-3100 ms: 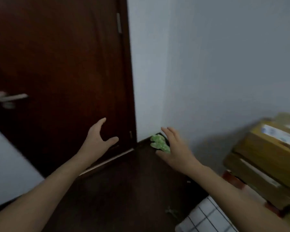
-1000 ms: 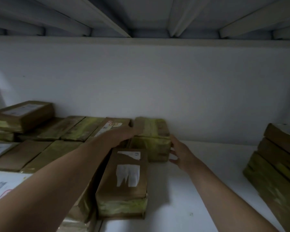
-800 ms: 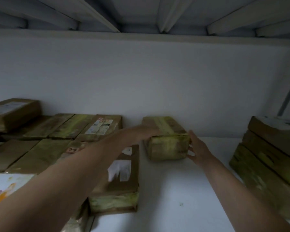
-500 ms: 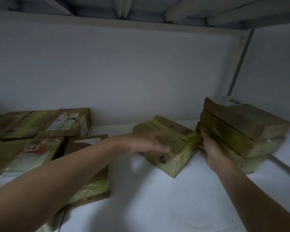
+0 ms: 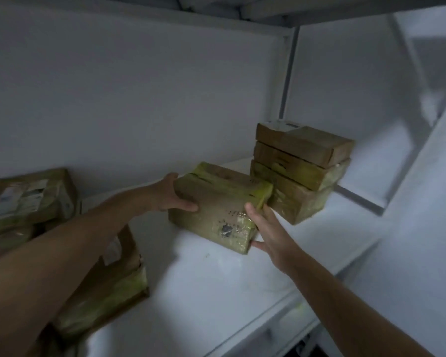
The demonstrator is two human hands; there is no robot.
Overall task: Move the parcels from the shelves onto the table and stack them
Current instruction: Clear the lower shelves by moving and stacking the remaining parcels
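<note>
A brown cardboard parcel [image 5: 216,202] wrapped in yellowish tape sits near the middle of the white shelf [image 5: 216,279], tilted with its near end raised. My left hand [image 5: 173,195] grips its left side, thumb over the front face. My right hand [image 5: 264,229] holds its right near corner, thumb under the edge and fingers up the side. Just behind it to the right stands a stack of three parcels [image 5: 301,166].
More parcels lie on the left of the shelf: a labelled one [image 5: 29,199] at the back and one [image 5: 108,292] near the front edge, partly hidden by my left arm. A metal upright [image 5: 286,81] and the white wall close the right side.
I turned from the door to the shelf and reached for the parcel at the back. Both hands have closed on it and pulled it forward and rightward, away from the left group.
</note>
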